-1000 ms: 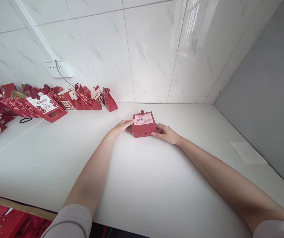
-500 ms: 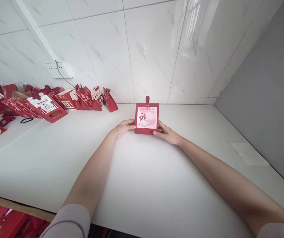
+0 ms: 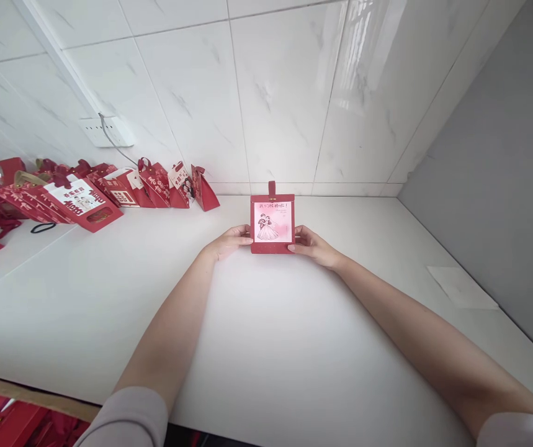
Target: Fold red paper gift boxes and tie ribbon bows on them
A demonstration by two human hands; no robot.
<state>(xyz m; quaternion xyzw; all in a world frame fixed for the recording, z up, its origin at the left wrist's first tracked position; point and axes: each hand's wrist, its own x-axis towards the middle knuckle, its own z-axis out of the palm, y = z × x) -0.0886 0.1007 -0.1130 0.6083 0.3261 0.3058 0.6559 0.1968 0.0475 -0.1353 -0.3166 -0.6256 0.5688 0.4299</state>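
Note:
A red gift box (image 3: 273,248) with a ribbon loop on top stands upright on the white table (image 3: 266,335). Its front carries a pink-and-white panel with a drawn couple and a line of writing. From the left side, my left hand (image 3: 229,242) grips the box's lower edge, thumb in front. On the opposite side my right hand (image 3: 316,246) holds it too, the thumb across the lower right corner. The fingertips behind the box are hidden.
Several red gift boxes (image 3: 157,186) stand along the wall at the left. A socket (image 3: 107,131) with a grey cable is above them. A white paper sheet (image 3: 462,287) lies at the right. An open carton (image 3: 33,394) of red boxes sits below the front edge.
The view has shifted slightly, so everything sits a little further left. Both hands still hold the box, and my right thumb is a touch higher on it.

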